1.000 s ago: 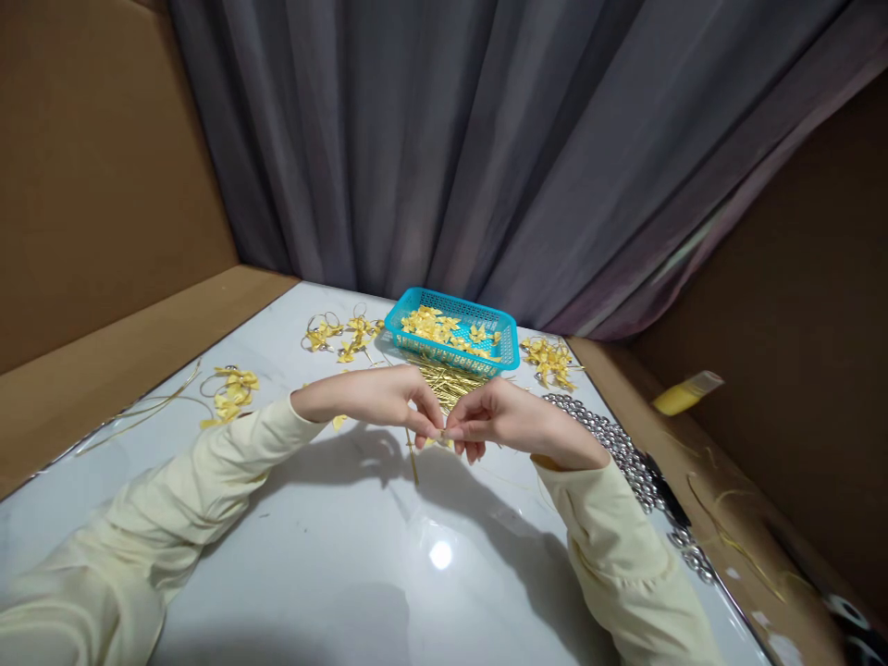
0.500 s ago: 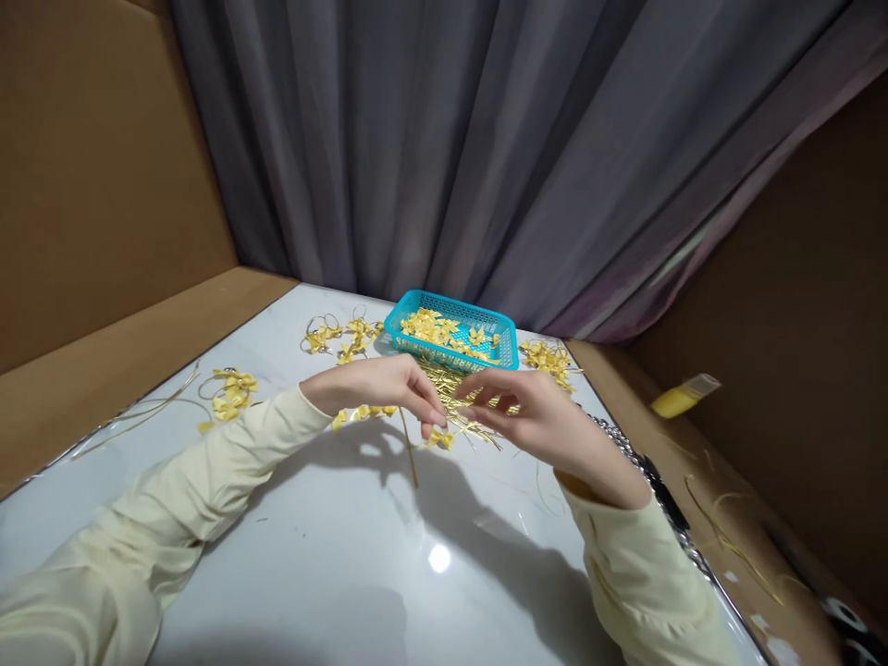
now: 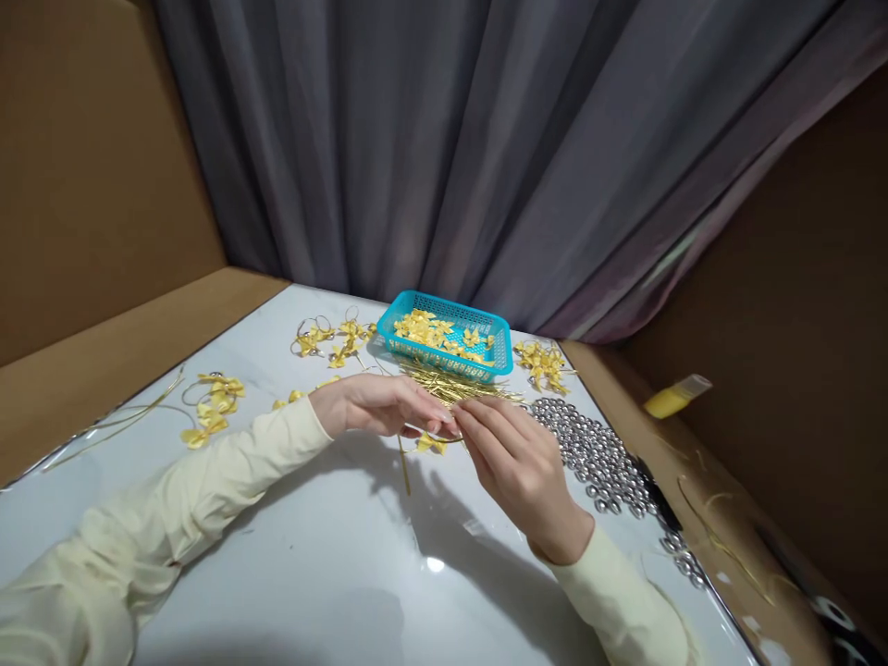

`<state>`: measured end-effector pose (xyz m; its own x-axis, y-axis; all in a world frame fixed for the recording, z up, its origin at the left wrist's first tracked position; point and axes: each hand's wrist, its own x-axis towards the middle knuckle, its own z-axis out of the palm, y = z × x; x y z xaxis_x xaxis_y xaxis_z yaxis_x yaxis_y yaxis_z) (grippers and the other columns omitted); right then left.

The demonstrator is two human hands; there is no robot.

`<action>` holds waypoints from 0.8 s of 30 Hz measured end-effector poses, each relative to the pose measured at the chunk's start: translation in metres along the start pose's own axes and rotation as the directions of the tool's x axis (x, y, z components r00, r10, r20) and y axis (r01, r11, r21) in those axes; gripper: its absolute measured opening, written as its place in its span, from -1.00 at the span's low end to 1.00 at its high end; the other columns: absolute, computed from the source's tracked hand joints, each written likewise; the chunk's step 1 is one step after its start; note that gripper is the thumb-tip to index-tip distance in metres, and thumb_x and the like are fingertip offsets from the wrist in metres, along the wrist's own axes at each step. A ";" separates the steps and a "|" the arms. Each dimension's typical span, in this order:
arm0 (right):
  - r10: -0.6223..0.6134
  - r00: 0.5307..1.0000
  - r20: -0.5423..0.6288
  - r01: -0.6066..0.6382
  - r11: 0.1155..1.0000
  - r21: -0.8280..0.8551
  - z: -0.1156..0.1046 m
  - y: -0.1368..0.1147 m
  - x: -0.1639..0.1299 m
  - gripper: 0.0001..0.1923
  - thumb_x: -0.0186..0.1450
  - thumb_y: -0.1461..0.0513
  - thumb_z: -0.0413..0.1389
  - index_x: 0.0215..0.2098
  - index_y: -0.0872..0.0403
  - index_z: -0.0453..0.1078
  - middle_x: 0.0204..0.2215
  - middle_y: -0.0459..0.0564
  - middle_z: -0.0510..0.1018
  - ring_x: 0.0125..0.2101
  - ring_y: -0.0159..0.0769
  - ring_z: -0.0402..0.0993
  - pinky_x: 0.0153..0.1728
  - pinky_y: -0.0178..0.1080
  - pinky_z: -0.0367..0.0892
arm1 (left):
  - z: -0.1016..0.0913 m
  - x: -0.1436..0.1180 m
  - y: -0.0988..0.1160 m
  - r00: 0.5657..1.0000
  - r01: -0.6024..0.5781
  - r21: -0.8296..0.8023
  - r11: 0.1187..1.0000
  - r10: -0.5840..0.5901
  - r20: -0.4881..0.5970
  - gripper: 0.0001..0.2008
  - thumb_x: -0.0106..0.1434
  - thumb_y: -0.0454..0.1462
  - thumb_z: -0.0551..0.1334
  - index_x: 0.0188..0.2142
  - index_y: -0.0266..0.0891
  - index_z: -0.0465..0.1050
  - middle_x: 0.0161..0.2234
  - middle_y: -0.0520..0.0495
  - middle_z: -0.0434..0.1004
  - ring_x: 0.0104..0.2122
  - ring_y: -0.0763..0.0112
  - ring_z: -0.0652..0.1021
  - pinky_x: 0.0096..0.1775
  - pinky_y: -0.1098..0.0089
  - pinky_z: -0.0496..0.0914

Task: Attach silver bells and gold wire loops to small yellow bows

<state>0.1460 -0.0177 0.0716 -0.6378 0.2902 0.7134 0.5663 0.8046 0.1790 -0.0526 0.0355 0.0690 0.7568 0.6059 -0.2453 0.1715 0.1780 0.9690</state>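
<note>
My left hand (image 3: 378, 405) and my right hand (image 3: 517, 462) meet at the fingertips over the middle of the white table. A yellow ribbon bow (image 3: 431, 444) hangs just below the left fingertips. From it a short stretch of thin gold cord (image 3: 452, 440) curves to the right fingers, which are pinched together. The left thumb and fingers close on the cord near the bow, though their exact grip is partly hidden. Another straight gold cord (image 3: 405, 467) points down from beneath my left hand. Behind the hands lies a heap of gold cords (image 3: 450, 381).
A turquoise basket (image 3: 510, 356) holds yellow bows. Silver round beads (image 3: 597, 453) spread along the right edge. Bows with cord loops (image 3: 215, 407) lie at left, more bows (image 3: 542, 363) right of the basket. A yellow-filled tube (image 3: 676, 396) is beyond the table's right edge.
My right hand has turned and closed in, bringing its fingertips against my left ones. A curve of gold cord now shows beside the bow. The silver beads have come into fuller view.
</note>
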 end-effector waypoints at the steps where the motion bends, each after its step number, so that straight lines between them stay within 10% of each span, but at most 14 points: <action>1: -0.005 1.000 -0.017 0.005 1.000 0.008 0.001 0.001 -0.003 -0.83 0.21 0.43 0.09 -0.22 0.31 0.42 -0.30 0.16 0.56 -0.27 -0.20 0.44 -0.27 -0.18 0.37 | 0.001 0.001 -0.002 0.998 0.051 -0.112 0.992 -0.048 0.031 -0.88 0.06 -0.21 0.26 -0.43 -0.19 0.52 -0.45 0.03 0.43 -0.32 0.43 0.42 -0.24 0.38 0.23; 11: 0.250 0.963 -0.100 -0.217 0.941 0.259 0.006 -0.004 -0.014 -0.85 0.25 0.40 0.03 -0.33 0.14 0.44 -0.42 0.04 0.57 -0.40 -0.37 0.49 -0.38 -0.32 0.41 | 0.004 0.005 -0.007 0.976 0.203 -0.383 0.901 -0.152 0.158 -0.92 0.01 -0.32 0.31 -0.43 -0.21 0.55 -0.50 0.08 0.39 -0.31 0.49 0.40 -0.28 0.44 0.17; 18: 0.116 0.992 -0.043 -0.111 0.988 0.110 0.002 -0.003 -0.017 -0.80 0.25 0.43 0.00 -0.27 0.18 0.44 -0.36 0.08 0.58 -0.38 -0.34 0.51 -0.40 -0.30 0.40 | 0.003 0.005 -0.007 0.970 0.221 -0.388 0.895 -0.161 0.181 -0.91 0.01 -0.30 0.32 -0.43 -0.23 0.56 -0.61 0.09 0.32 -0.34 0.47 0.42 -0.27 0.43 0.21; 24: 0.137 0.991 -0.001 -0.136 0.987 0.089 0.001 0.000 -0.015 -0.77 0.26 0.44 -0.03 -0.29 0.18 0.45 -0.36 0.06 0.59 -0.39 -0.36 0.52 -0.45 -0.35 0.38 | 0.005 0.006 -0.008 0.999 0.040 -0.059 0.997 -0.038 0.034 -0.86 0.15 -0.23 0.21 -0.39 -0.22 0.53 -0.51 -0.02 0.44 -0.28 0.36 0.45 -0.25 0.34 0.28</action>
<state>0.1556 -0.0220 0.0601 -0.5539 0.3972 0.7317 0.5993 0.8003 0.0192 -0.0466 0.0335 0.0596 0.7709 0.5717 -0.2807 0.1640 0.2477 0.9549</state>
